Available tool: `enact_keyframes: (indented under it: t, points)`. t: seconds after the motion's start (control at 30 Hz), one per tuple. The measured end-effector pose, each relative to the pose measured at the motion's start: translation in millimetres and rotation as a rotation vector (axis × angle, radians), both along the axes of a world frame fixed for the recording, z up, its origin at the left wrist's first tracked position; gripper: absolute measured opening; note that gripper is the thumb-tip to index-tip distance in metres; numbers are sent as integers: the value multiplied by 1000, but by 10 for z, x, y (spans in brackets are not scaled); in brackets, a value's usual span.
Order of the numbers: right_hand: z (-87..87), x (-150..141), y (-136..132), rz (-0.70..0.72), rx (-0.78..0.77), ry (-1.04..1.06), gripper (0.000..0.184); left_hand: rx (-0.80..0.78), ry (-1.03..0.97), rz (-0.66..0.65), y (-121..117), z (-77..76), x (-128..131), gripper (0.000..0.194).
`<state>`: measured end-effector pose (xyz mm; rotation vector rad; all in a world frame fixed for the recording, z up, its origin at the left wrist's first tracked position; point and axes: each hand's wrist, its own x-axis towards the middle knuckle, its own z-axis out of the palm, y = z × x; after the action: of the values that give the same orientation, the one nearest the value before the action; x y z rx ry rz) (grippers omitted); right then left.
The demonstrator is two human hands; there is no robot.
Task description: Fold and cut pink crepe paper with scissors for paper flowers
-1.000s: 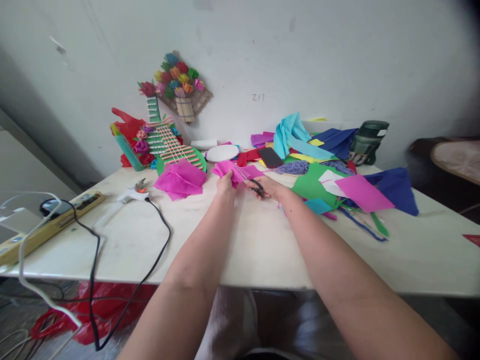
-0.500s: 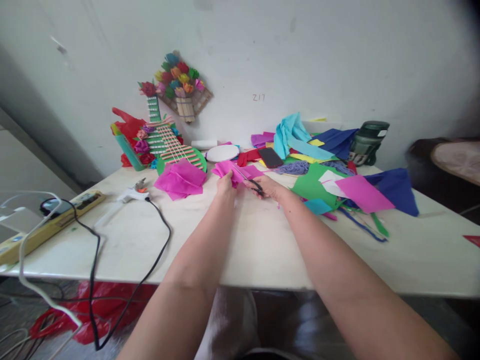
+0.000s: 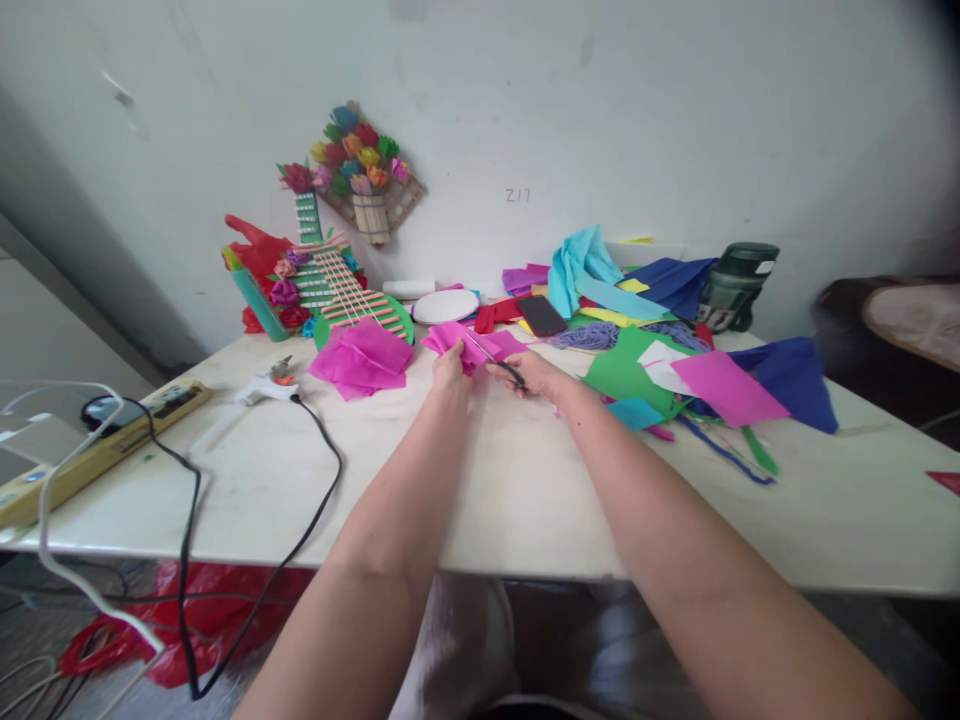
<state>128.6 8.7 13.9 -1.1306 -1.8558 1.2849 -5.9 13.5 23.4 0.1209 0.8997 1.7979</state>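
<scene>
My left hand (image 3: 449, 366) pinches a piece of pink crepe paper (image 3: 442, 336) over the middle of the white table. In my right hand (image 3: 534, 374) are scissors (image 3: 511, 374) with black handles, their blades pointing up and left across the paper. Part of the paper extends to the right behind the blades. A separate crumpled pink sheet (image 3: 361, 360) lies to the left of my hands. My fingers partly hide the scissor handles and the paper's lower edge.
A glue gun (image 3: 271, 388) with a black cord lies left, near a yellow power strip (image 3: 180, 398). Behind it stands a guitar-shaped craft (image 3: 352, 290). A phone (image 3: 541, 315), blue-grey yarn (image 3: 587, 336) and coloured paper (image 3: 626, 365) spread rightward, towards a dark green bottle (image 3: 739, 285).
The scissor handles have drawn closer together in my right hand. Both hands stay in nearly the same place, and the pink paper has barely moved.
</scene>
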Motion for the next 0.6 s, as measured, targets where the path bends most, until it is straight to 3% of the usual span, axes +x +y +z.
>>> enact_keyframes:
  t: [0.37, 0.6]
  points:
    - [141, 42, -125, 25, -69, -2, 36, -7, 49, -24, -13, -6, 15, 9]
    - [137, 61, -112, 28, -59, 18, 40, -10, 53, -36, -44, 24, 62, 9]
